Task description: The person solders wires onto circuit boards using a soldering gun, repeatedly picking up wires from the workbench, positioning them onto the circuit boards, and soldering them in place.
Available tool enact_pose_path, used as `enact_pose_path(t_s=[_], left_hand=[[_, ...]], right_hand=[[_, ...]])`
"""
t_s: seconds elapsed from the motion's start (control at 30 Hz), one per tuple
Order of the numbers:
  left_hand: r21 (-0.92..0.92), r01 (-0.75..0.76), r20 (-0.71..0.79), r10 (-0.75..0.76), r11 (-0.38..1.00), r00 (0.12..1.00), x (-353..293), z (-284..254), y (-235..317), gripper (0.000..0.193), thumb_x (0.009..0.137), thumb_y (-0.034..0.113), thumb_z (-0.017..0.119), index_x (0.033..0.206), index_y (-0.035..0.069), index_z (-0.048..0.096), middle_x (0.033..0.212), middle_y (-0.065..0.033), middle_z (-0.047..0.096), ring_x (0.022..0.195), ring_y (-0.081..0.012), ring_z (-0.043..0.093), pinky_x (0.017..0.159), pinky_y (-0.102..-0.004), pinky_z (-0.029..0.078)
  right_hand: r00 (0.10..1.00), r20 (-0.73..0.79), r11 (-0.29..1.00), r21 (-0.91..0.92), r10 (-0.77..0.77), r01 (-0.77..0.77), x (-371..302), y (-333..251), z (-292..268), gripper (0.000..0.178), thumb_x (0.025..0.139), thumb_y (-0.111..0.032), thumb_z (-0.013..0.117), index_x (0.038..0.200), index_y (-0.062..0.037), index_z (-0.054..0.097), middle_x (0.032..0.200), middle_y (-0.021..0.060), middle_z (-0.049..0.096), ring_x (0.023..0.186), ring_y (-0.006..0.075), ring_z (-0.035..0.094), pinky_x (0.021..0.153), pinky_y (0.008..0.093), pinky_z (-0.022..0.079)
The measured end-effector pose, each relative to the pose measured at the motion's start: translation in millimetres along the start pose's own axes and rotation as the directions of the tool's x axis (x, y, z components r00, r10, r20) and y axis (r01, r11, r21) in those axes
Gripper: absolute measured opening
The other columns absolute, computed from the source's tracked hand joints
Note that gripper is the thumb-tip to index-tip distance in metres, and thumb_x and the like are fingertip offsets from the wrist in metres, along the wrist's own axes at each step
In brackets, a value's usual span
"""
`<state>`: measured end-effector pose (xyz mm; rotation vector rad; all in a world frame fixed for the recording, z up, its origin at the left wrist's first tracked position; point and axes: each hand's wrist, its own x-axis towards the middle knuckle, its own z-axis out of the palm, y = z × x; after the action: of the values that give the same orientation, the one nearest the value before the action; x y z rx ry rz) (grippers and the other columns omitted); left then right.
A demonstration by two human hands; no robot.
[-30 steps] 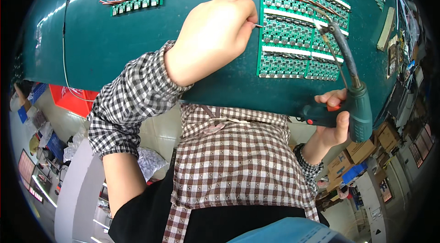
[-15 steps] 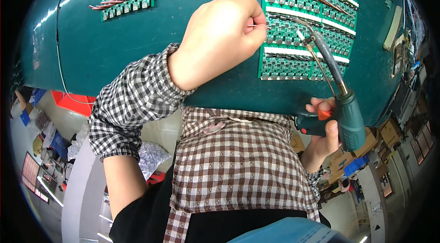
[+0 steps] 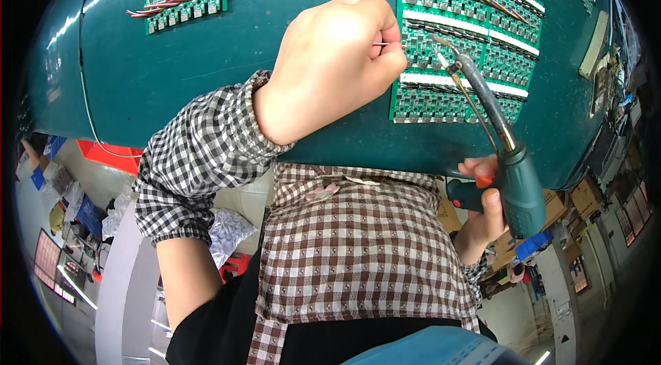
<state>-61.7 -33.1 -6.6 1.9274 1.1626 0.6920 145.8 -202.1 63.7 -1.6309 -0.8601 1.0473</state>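
Soldering over a green circuit board panel [image 3: 468,62] on my teal worktop [image 3: 289,41].
My left hand [image 3: 337,65] pinches a thin wire [image 3: 381,43] at the panel's edge — my right hand [image 3: 485,210] is wrapped tight around the green soldering gun [image 3: 513,179], its tip over the boards.

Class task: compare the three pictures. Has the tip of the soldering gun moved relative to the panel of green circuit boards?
Yes. The soldering gun tip has swung left across the circuit board panel, toward the left hand holding a thin wire.
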Motion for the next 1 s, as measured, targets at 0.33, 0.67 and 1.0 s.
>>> enact_pose_path(t_s=[0.33,0.67,1.0], left_hand=[[-0.073,-0.005,-0.063,0.001,0.997,0.998,-1,3,-1,0.007,0.073,-0.001,0.068,0.076,0.003,0.063,0.065,-0.0015,0.054,0.055,-0.0088,0.049,0.052,-0.0237,0.043],[-0.069,-0.025,-0.038,0.022,0.997,0.999,0,1,-2,0.007,0.074,-0.001,0.068,0.076,0.003,0.063,0.065,-0.0017,0.053,0.055,-0.0089,0.048,0.051,-0.0240,0.042],[-0.062,-0.024,-0.030,0.022,0.998,0.999,0,0,-2,0.007,0.073,-0.001,0.068,0.076,0.003,0.063,0.065,-0.0019,0.053,0.055,-0.0096,0.048,0.051,-0.0245,0.042]], right_hand=[[1.000,0.028,0.991,-0.137,-0.003,0.007,-7,0,-4,0.050,0.081,-0.028,0.076,0.109,0.0092,0.059,0.091,0.0166,0.065,0.083,0.0270,0.066,0.076,0.0418,0.057],[0.996,-0.036,0.975,-0.206,0.080,-0.085,-13,-1,0,0.062,0.074,-0.034,0.086,0.115,0.0043,0.060,0.096,0.0141,0.071,0.084,0.0197,0.070,0.079,0.0322,0.057],[0.997,-0.040,0.973,-0.217,0.069,-0.076,-12,-2,4,0.058,0.074,-0.031,0.087,0.113,0.0044,0.062,0.094,0.0134,0.071,0.084,0.0208,0.070,0.079,0.0330,0.057]])
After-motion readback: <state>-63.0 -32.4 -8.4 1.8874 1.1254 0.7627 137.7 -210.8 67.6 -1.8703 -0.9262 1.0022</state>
